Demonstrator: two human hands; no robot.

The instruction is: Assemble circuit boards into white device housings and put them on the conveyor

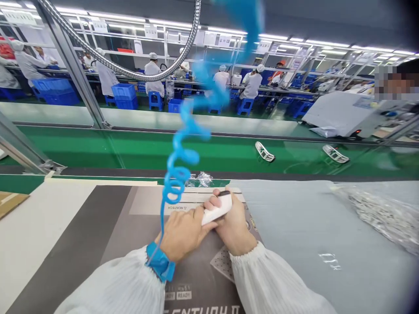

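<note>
A small white plastic device with a dark end cap [218, 211] is held between both my hands over the printed grey mat [140, 244]. My left hand [183, 231] grips its near end, with thumb and fingers closed round it. Around the far end, my right hand [236, 224] is closed as well, its fingertips wrapped over the white side. A blue wrist strap [159, 262] with a coiled blue cord [176, 183] is fastened on my left wrist. What lies under the device is hidden by my hands.
Behind the bench runs a green conveyor belt [144, 148] carrying white curved shells [264, 151]. A clear bag of small parts [382, 213] lies at right, a cardboard piece [11, 203] at far left. A metal hose [157, 77] arches overhead. Several co-workers sit beyond.
</note>
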